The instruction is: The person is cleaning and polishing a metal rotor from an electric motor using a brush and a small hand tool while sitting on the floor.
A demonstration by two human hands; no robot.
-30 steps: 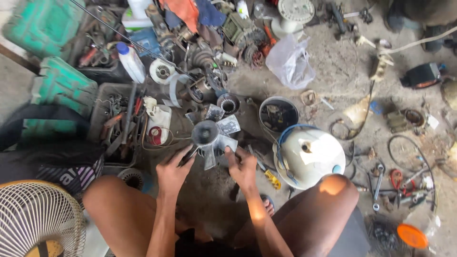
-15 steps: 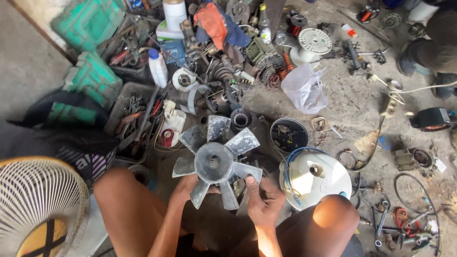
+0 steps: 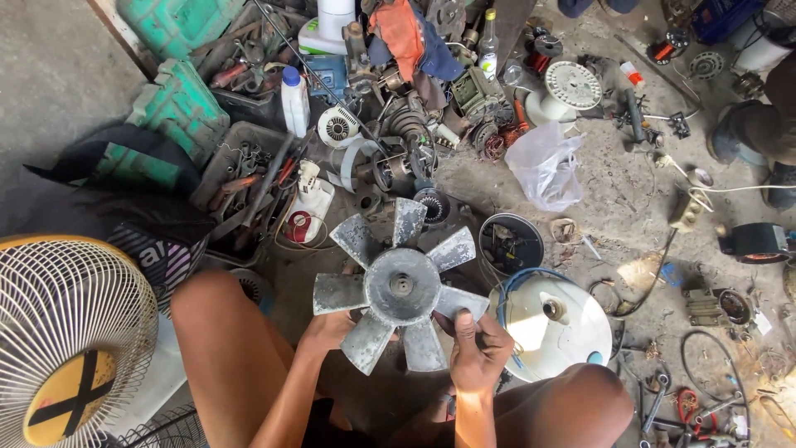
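Observation:
I hold a dusty grey fan blade wheel [image 3: 401, 286] with several paddle-shaped blades, up in front of me above my knees. My left hand [image 3: 327, 329] grips it from below at the lower left blades. At its lower right edge, my right hand [image 3: 477, 348] holds on with the thumb lying over a blade. The round hub with its centre hole faces the camera.
A white round fan housing [image 3: 557, 325] lies on the floor to the right. A wire fan guard [image 3: 70, 328] stands at left. A tray of tools [image 3: 253, 178], green crates [image 3: 178, 104], a white bottle [image 3: 295, 101], a plastic bag [image 3: 546, 166] and motor parts litter the concrete.
The fan blade wheel has come up from the floor towards the camera with both hands on it. My head has shifted, so the clutter sits further up and right.

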